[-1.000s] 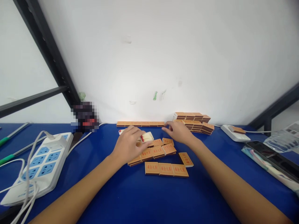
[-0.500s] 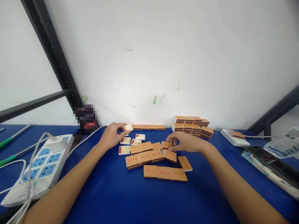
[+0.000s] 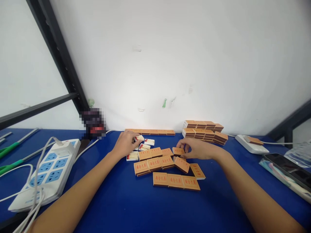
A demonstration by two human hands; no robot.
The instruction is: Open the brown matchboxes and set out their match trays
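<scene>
My left hand is closed on an open matchbox tray with red-tipped matches in it. It hovers at or just above other filled trays; whether it touches them I cannot tell. Nearby lie more match-filled trays, one white tray among them. My right hand pinches an orange matchbox at its right end, by the back row of boxes. Just below that hand, a tilted matchbox leans at the end of the double-layered row of matchboxes.
Nearer me lies a row of three matchboxes, with a single matchbox behind its right end. Stacked matchboxes and a long line of boxes stand by the wall. A power strip is left; a phone lies right.
My left hand has moved right and lower with the tray, in among the other trays. My right hand keeps its pinch on the matchbox almost unmoved. The whole view has shifted slightly.
</scene>
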